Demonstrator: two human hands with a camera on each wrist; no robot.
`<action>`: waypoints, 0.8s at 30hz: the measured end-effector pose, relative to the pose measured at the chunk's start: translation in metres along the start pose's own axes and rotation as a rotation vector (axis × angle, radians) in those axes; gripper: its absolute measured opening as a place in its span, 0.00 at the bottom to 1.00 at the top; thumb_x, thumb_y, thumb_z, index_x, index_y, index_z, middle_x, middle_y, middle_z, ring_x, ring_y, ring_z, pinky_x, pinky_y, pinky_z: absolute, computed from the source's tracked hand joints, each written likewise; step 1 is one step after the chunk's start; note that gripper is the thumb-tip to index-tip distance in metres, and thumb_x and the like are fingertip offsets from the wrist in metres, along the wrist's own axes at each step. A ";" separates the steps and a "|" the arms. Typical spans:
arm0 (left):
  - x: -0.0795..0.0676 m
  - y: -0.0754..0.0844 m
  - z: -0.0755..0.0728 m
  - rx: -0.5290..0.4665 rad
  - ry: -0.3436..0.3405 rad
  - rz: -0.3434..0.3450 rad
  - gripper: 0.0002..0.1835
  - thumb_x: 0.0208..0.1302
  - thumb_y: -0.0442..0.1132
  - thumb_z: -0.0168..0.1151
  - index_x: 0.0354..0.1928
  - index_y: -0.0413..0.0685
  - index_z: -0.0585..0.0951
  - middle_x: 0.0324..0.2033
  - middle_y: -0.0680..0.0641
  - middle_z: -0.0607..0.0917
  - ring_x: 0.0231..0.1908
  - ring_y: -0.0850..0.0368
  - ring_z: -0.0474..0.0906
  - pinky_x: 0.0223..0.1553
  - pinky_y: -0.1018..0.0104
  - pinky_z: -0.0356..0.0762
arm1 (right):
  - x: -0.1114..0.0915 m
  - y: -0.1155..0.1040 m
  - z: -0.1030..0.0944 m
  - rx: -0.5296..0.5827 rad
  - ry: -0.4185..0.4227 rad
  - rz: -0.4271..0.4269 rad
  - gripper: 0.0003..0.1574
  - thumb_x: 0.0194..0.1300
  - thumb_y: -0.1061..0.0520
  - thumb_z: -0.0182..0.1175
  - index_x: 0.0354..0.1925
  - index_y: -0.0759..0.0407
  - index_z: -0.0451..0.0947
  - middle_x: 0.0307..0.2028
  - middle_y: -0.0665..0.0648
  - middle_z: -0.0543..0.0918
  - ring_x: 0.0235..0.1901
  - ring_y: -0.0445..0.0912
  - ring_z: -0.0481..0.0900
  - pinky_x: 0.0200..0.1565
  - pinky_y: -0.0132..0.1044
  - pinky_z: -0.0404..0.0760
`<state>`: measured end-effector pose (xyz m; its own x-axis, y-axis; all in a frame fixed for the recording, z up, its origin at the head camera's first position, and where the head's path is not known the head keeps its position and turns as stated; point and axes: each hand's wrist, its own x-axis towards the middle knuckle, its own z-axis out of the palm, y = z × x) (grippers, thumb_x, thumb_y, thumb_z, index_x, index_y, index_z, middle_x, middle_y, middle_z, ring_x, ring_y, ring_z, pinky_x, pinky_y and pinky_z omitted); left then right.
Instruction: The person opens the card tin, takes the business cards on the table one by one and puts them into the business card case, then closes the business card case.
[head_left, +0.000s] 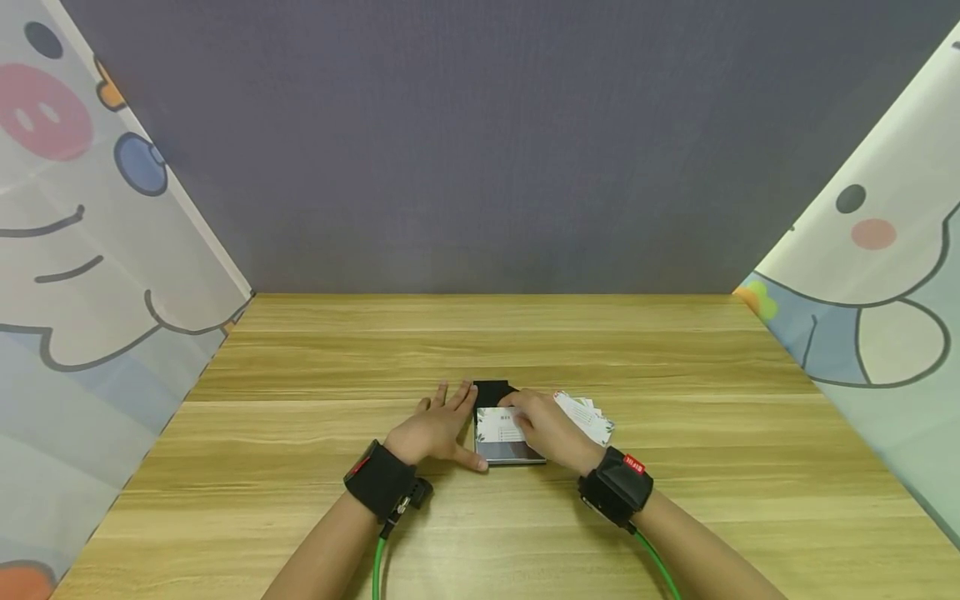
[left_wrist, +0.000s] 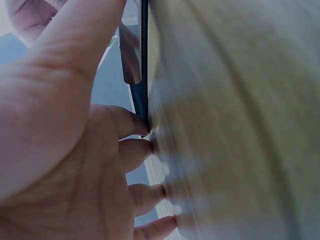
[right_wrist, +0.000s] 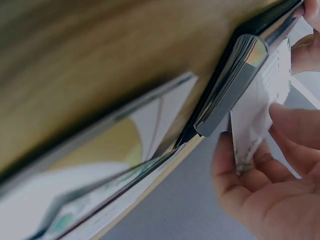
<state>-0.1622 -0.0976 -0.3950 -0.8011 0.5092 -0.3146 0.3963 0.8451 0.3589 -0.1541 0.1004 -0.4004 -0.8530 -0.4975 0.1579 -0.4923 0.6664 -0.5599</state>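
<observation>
A small black card album [head_left: 491, 392] with clear sleeves lies open on the wooden table. My right hand [head_left: 551, 429] pinches a white leaf-printed card [right_wrist: 252, 122] between thumb and fingers, over the album's raised sleeve pages [right_wrist: 227, 82]. In the right wrist view the card stands partly behind the sleeve edge; how deep it sits I cannot tell. My left hand [head_left: 435, 433] lies along the album's left side with its fingers spread. Its thumb rests at the near left corner, and in the left wrist view the fingertips touch beside the black cover [left_wrist: 142, 102].
A loose, fanned pile of white printed cards [head_left: 588, 419] lies right of the album, partly behind my right hand. A grey panel [head_left: 480, 150] rises behind the table, with cartoon-print sheets at both sides. Green cables [head_left: 377, 567] trail from the wrist bands.
</observation>
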 end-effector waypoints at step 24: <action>0.001 -0.001 0.001 -0.005 0.009 0.004 0.62 0.41 0.66 0.63 0.70 0.41 0.43 0.71 0.40 0.43 0.66 0.34 0.34 0.63 0.34 0.46 | -0.009 -0.002 0.003 -0.117 -0.065 -0.021 0.22 0.52 0.75 0.55 0.48 0.66 0.73 0.44 0.63 0.78 0.46 0.57 0.73 0.46 0.55 0.74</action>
<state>-0.1627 -0.0978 -0.3965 -0.8035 0.5113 -0.3049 0.3973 0.8420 0.3650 -0.1452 0.1017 -0.4025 -0.8310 -0.5446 0.1133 -0.5301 0.7136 -0.4579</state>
